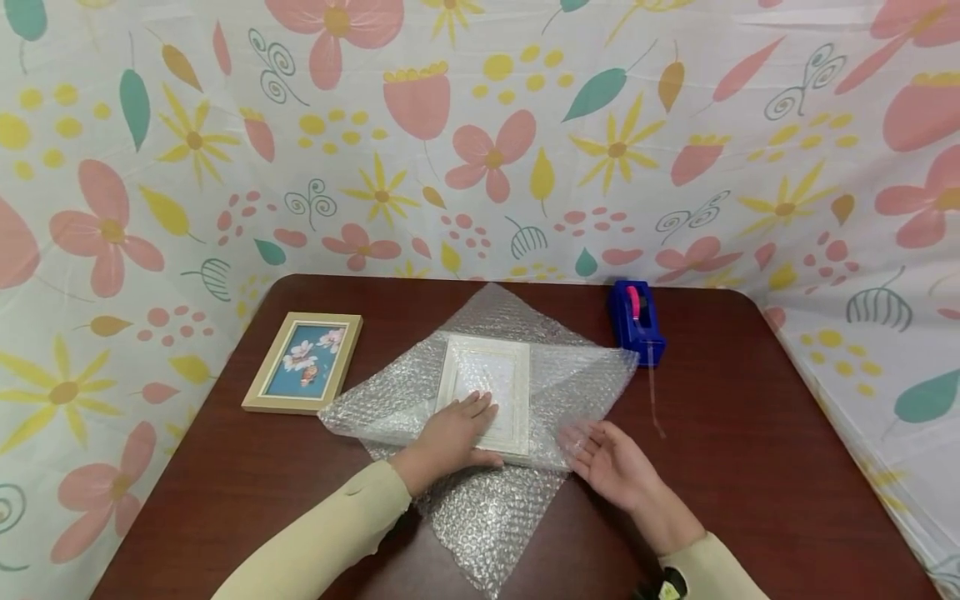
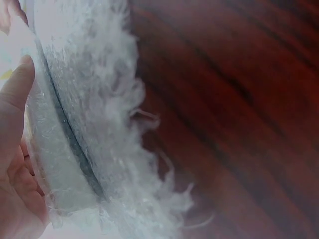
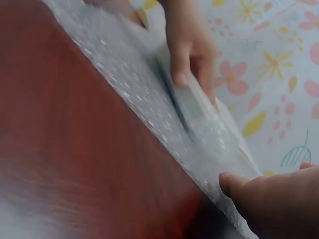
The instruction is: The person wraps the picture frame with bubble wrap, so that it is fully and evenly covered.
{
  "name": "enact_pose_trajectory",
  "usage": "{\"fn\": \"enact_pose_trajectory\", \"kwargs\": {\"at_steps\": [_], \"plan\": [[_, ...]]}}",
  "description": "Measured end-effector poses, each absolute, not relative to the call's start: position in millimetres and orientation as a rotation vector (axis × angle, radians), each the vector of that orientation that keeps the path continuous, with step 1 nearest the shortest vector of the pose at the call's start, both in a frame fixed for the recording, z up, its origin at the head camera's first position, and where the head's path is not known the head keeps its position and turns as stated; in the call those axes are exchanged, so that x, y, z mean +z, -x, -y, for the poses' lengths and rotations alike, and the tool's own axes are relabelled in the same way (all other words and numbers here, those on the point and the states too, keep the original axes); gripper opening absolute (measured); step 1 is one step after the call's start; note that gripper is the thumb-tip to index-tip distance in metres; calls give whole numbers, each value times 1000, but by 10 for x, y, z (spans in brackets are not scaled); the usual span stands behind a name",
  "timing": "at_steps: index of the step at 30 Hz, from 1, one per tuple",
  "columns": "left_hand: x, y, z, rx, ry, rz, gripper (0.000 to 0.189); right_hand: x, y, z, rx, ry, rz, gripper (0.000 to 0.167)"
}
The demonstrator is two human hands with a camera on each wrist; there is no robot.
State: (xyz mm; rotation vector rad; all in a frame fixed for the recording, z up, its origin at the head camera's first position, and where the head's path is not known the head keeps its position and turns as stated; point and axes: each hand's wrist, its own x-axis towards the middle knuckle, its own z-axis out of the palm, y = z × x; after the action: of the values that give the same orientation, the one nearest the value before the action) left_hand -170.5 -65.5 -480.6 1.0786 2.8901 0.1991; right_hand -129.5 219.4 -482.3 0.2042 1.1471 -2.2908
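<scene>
A white picture frame (image 1: 520, 400) lies in the middle of a sheet of bubble wrap (image 1: 495, 512) set cornerwise on the table. Side flaps of the wrap are folded in over it. My left hand (image 1: 450, 437) rests on the wrapped frame with fingers extended, its thumb along the near edge; the left wrist view shows that thumb (image 2: 20, 82) at the edge. Beside the frame's lower right corner is my right hand (image 1: 611, 462), palm turned inward, its fingertips overlapped by the clear wrap. In the right wrist view its thumb (image 3: 234, 184) stands apart near the wrap.
A gold-edged picture frame (image 1: 341, 367) with a flower picture lies at the left on the dark red table (image 1: 750, 433). At the back right, a blue tape dispenser (image 1: 651, 350) has a strip of tape hanging from it. A flowered cloth (image 1: 555, 167) hangs behind.
</scene>
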Motion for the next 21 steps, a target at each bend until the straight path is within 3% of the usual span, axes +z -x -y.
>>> {"fn": "enact_pose_trajectory", "kwargs": {"at_steps": [5, 13, 21], "plan": [[-4795, 1700, 659, 201, -1078, -2890, 86, -4844, 1550, -2148, -2263, -306, -1272, 68], [-4803, 1702, 654, 204, -1053, -2882, 86, -4815, 1878, -2130, -2438, -381, -1126, 63], [-4786, 1717, 635, 174, -1039, -2880, 85, -4516, 1907, -2025, -2560, -441, -835, 56]]}}
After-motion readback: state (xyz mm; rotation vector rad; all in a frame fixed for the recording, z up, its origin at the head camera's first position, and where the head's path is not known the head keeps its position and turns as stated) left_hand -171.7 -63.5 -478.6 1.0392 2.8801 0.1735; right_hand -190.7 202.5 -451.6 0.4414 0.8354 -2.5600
